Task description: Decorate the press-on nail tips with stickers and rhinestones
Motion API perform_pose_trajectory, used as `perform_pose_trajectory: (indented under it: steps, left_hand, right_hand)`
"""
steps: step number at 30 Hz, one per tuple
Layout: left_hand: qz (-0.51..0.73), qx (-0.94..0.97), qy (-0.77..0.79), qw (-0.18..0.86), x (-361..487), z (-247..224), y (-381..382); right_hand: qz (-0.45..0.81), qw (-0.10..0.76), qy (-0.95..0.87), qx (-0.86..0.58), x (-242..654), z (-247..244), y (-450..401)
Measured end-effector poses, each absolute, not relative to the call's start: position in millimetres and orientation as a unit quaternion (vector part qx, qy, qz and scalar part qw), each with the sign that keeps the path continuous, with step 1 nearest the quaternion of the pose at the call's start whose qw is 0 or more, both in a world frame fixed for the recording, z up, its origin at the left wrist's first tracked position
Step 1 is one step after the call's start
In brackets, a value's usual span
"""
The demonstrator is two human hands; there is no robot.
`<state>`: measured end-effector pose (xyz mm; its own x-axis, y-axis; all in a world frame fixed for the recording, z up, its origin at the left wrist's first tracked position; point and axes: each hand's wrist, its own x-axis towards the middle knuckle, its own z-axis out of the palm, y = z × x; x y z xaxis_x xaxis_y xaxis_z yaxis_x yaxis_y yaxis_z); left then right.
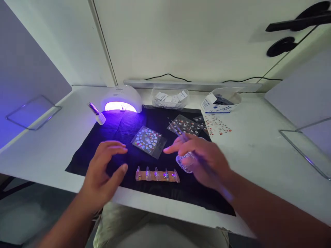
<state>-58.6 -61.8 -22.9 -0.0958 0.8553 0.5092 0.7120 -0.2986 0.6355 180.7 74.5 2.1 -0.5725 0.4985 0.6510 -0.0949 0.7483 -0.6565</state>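
My left hand (104,172) hovers over the black cloth with its fingers apart and nothing between them. Between my two hands, near the cloth's front edge, lies a brown strip (157,176) bearing several decorated clear false nails. Held in my right hand (203,158) is a pair of slim tweezers (184,138), blurred, with the tips pointing up and left above the cloth. Just beyond lies a sheet of round nail stickers (148,139) in a clear sleeve. A clear textured dish (186,162) is partly hidden by my right hand.
A white nail lamp (125,93) glows violet at the back left, near a white bottle-shaped item (100,119). A clear box of packets (170,99) and an alcohol pads box (219,103) stand behind. Dark sticker sheets (186,124) lie on the black cloth (85,155).
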Motion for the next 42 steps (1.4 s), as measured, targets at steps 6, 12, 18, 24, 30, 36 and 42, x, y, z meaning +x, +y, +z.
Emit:
perform_pose_trajectory:
  steps: [6, 12, 18, 24, 30, 36, 42]
  left_hand:
    - [0.201, 0.755, 0.605, 0.153, -79, 3, 34]
    - [0.089, 0.785, 0.594, 0.154, -74, -13, 69]
    - [0.121, 0.784, 0.579, 0.187, -79, -19, 70]
    - [0.244, 0.750, 0.542, 0.290, -80, -24, 72]
    - [0.364, 0.651, 0.489, 0.452, -72, -29, 68]
    - [0.429, 0.553, 0.436, 0.566, -57, -16, 52]
    - [0.440, 0.507, 0.407, 0.620, -48, -11, 39]
  right_hand:
    - [0.371, 0.598, -0.690, -0.170, 194, -7, 116]
    - [0.411, 0.618, -0.635, -0.216, 196, -12, 119]
    - [0.478, 0.583, -0.606, -0.255, 192, -12, 115]
    - [0.480, 0.592, -0.600, -0.246, 189, -5, 98]
    - [0.447, 0.561, -0.676, -0.168, 189, 3, 71]
    - [0.381, 0.458, -0.800, -0.069, 179, 13, 60]
    - [0.304, 0.469, -0.825, -0.088, 183, 6, 57]
